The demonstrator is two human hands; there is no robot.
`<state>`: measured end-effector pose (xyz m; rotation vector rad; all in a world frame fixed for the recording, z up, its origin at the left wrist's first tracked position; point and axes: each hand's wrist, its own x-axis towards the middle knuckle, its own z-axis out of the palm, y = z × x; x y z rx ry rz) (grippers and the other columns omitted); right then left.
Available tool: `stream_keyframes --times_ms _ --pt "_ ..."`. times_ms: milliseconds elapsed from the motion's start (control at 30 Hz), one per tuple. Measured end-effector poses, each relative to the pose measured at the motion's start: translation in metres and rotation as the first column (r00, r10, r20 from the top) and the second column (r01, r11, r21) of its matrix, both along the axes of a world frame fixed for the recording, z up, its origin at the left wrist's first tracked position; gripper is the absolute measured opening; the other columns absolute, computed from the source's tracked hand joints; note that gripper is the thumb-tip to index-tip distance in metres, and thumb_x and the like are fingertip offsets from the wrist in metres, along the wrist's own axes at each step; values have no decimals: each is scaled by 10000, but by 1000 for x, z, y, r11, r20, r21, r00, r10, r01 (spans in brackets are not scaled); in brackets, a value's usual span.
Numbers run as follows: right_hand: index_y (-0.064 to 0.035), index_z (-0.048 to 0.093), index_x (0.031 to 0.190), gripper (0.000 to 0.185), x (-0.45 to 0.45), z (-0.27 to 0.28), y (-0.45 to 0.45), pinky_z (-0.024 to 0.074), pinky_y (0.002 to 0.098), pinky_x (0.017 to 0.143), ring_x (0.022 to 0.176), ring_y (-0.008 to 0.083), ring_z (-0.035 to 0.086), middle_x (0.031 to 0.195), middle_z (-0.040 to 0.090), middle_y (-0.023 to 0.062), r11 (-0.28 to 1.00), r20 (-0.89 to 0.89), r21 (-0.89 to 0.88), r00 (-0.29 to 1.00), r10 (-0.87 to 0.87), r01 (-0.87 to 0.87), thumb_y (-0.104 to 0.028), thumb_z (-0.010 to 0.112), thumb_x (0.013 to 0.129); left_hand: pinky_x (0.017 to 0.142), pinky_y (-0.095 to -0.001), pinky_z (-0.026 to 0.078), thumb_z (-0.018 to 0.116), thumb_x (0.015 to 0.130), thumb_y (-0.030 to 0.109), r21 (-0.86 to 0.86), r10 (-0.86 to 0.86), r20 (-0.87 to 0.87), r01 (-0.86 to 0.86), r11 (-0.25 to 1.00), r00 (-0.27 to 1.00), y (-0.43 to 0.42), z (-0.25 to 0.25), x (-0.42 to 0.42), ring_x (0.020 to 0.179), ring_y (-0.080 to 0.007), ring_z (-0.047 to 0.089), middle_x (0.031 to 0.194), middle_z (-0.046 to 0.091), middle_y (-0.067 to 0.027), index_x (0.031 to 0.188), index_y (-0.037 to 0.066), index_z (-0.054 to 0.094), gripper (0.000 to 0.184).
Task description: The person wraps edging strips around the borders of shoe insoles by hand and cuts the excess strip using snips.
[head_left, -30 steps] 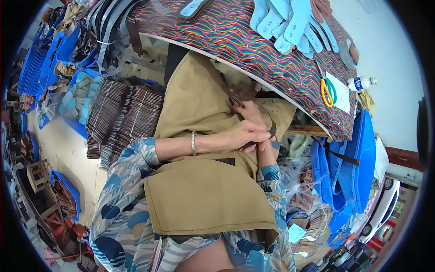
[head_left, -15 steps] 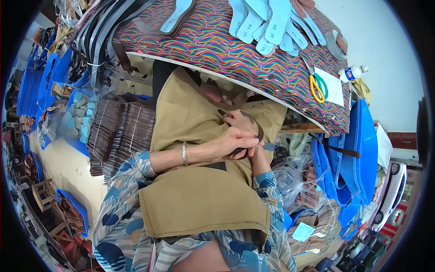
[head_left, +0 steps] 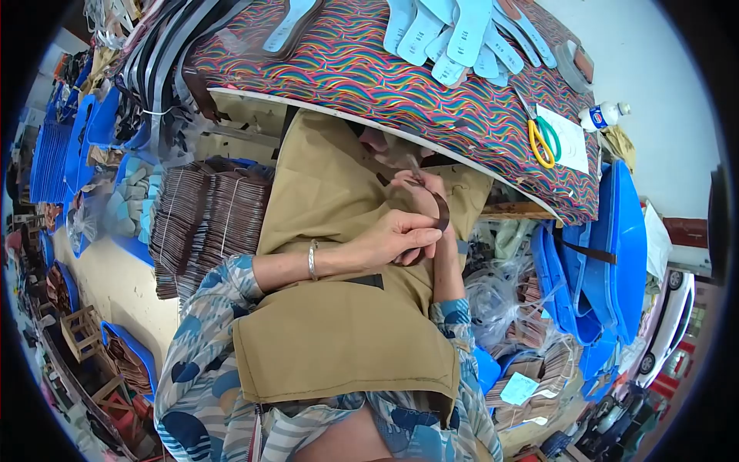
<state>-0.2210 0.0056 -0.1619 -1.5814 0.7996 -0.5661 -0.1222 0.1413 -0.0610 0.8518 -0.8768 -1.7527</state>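
Observation:
A dark brown strap (head_left: 443, 206) curves over the back of my right hand (head_left: 422, 194), which is closed above the tan apron (head_left: 346, 339). My left hand (head_left: 396, 237), with a silver bracelet (head_left: 312, 259) at its wrist, pinches the strap near my right wrist. The strap's lower end hangs below the left fingers. Both hands are close together, the right one farther out, under the table's front edge. What the right fingers grip besides the strap is hard to make out; a small blurred shape shows at their tips.
Light blue insoles (head_left: 469, 35), scissors (head_left: 543, 142) on white paper and a bottle (head_left: 604, 115) lie on the patterned table (head_left: 346, 65). Bundled brown strips (head_left: 208, 223) stand at left. Blue bins (head_left: 620, 254) and plastic bags (head_left: 493, 296) are at right.
My right hand has moved forward, and the strap's loop stands out more over its back. My left hand has stayed close to it, still pinching the strap. The view has shifted slightly.

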Motion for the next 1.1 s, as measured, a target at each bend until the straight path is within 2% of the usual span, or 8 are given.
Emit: stream_keyframes --times_ms 33,100,233,333,467,600,900,1100 --pt "1 668 845 168 -3 15 0 431 244 588 658 79 546 739 643 18 1000 1 -2 1000 -1 1 -164 641 860 527 -199 327 543 986 255 -2 -1 1 1 1000 1000 0 5 0 574 -29 444 737 573 18 961 19 642 256" --pt "15 687 923 157 -22 48 6 438 214 614 690 79 565 782 655 25 947 59 270 978 -199 176 -125 658 858 538 -195 347 543 985 232 -2 76 20 -76 997 997 4 15 0 607 -20 444 804 597 16 1111 14 613 261" --pt "-11 688 893 189 -59 73 29 279 189 473 533 0 414 738 644 -23 837 39 272 864 -502 474 -193 641 910 553 -188 366 545 983 215 -42 141 51 -139 989 989 3 10 0 627 -16 444 873 616 10 1266 30 553 338" --pt "-38 688 872 175 -64 96 53 193 192 453 494 -21 326 707 627 -48 844 158 216 835 -526 491 -196 631 921 562 -186 376 546 981 219 -85 187 155 -175 981 970 3 10 4 638 -17 443 882 612 14 1332 42 520 394" --pt "-34 681 909 63 -31 137 75 221 188 450 506 -18 355 626 513 -88 903 278 71 861 -426 424 -81 691 869 563 -193 382 554 978 224 -185 295 220 -257 949 930 4 18 6 644 -30 441 867 587 28 1386 54 478 448" --pt "-33 688 910 101 -22 146 72 240 173 472 539 -19 389 665 548 -88 938 275 74 897 -347 340 -63 738 827 538 -214 384 587 964 234 -218 380 226 -333 917 897 6 27 11 628 -34 427 799 535 40 1231 23 569 341" --pt "-17 690 910 136 -29 147 73 304 160 509 592 -6 467 728 624 -50 950 269 71 911 -312 304 -48 763 799 566 -225 400 590 957 174 -273 379 262 -308 911 888 11 31 12 660 -45 435 799 514 18 1173 -2 588 278" --pt "-5 683 908 120 -38 143 77 349 152 545 604 -10 482 711 620 -47 939 180 78 921 -344 336 -41 747 814 576 -208 419 575 971 220 -338 342 374 -216 916 862 10 18 7 680 -38 462 836 546 32 1295 26 539 379"
